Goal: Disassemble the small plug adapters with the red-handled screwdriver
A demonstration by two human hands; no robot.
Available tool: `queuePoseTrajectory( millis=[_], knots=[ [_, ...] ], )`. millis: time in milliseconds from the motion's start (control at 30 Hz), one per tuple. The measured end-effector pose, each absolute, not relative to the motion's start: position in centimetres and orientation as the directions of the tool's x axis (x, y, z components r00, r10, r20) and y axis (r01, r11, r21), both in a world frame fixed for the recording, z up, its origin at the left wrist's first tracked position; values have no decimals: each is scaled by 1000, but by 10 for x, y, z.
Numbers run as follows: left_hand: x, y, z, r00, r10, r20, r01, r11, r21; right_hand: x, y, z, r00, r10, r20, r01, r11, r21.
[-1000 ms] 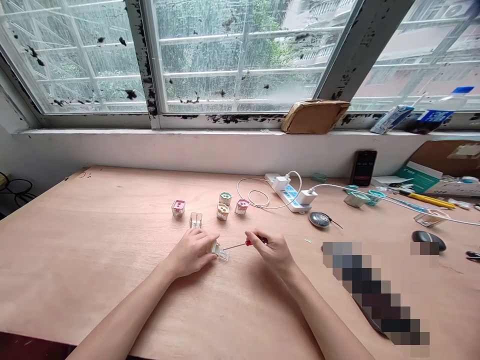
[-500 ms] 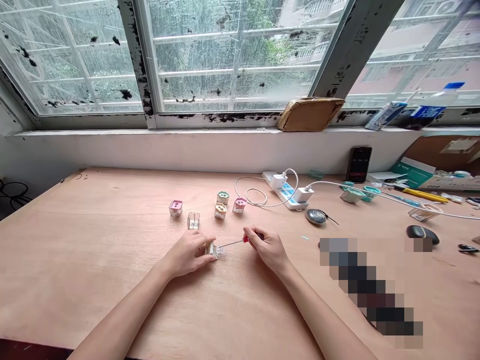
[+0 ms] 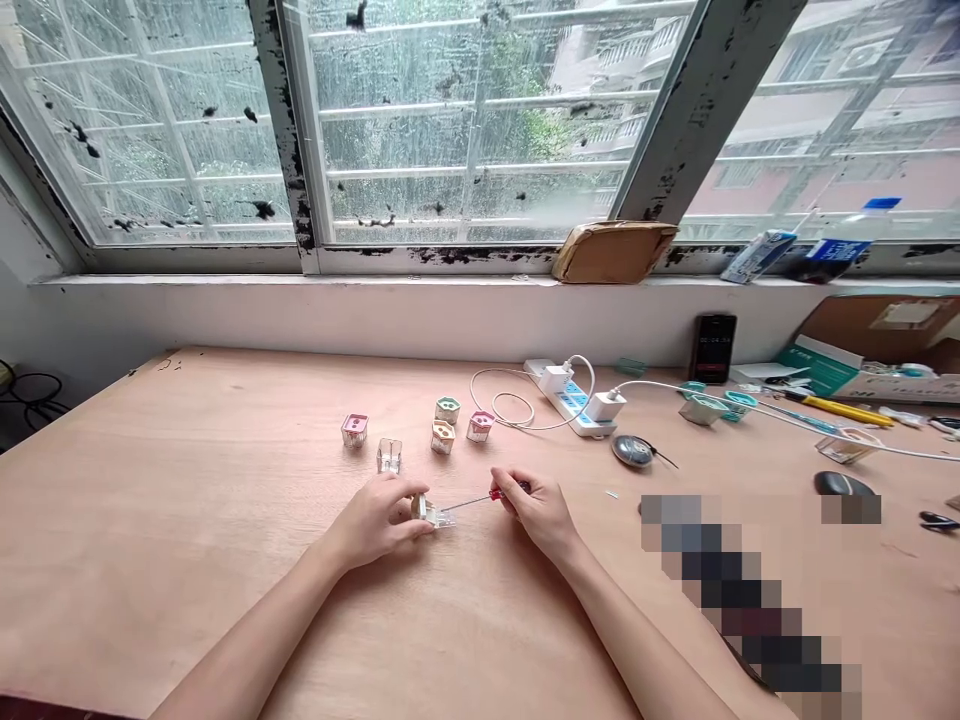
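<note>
My left hand (image 3: 382, 515) grips a small plug-like piece (image 3: 429, 510) on its side, with a pale body and a clear plastic part facing right. In my right hand (image 3: 534, 507) is a screwdriver (image 3: 495, 494) with a red and dark handle. Its thin shaft slants left, and the tip meets the clear end of the piece; the exact contact is too small to make out. Just beyond my left hand stands an empty-looking clear plastic housing (image 3: 389, 456). Behind lie similar small pieces with coloured tops: pink (image 3: 355, 431), green (image 3: 448, 409), orange (image 3: 442, 437) and another pink (image 3: 480, 426).
A white power strip (image 3: 577, 400) with plugged-in chargers and a looped cable lies at the back. Right of it are a round metallic object (image 3: 633, 451), a phone (image 3: 712, 348), teal pieces (image 3: 739, 403), a yellow pen-like tool (image 3: 844, 410) and a box (image 3: 892, 345). A blurred patch covers the right foreground.
The view has tilted up a little, so everything sits lower in the picture. Both hands keep their grips, and the screwdriver stays at the clear end of the piece.
</note>
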State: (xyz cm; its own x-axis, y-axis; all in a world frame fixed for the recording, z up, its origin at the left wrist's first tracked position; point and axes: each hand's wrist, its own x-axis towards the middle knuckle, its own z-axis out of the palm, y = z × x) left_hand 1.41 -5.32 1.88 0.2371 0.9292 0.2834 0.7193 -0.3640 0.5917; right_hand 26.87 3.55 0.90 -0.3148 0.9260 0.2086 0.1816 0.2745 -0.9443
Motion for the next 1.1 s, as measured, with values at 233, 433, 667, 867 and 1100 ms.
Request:
queuePoseTrajectory(
  millis=[233, 433, 667, 867, 1100],
  knots=[
    [13, -53, 20, 205, 944, 259, 710, -325, 624, 270, 40, 4, -294, 946, 137, 108, 176, -978],
    [16, -54, 20, 198, 950, 242, 708, -309, 635, 267, 38, 2, -317, 942, 109, 107, 150, -983],
    [13, -53, 17, 228, 940, 254, 696, -340, 632, 269, 39, 6, -263, 951, 160, 69, 184, -980],
    [11, -52, 14, 286, 926, 247, 674, -377, 635, 275, 43, 11, -151, 973, 175, -118, 158, -980],
    [10, -51, 11, 337, 902, 269, 664, -430, 612, 279, 42, 16, -176, 963, 206, -110, 188, -976]
  ],
)
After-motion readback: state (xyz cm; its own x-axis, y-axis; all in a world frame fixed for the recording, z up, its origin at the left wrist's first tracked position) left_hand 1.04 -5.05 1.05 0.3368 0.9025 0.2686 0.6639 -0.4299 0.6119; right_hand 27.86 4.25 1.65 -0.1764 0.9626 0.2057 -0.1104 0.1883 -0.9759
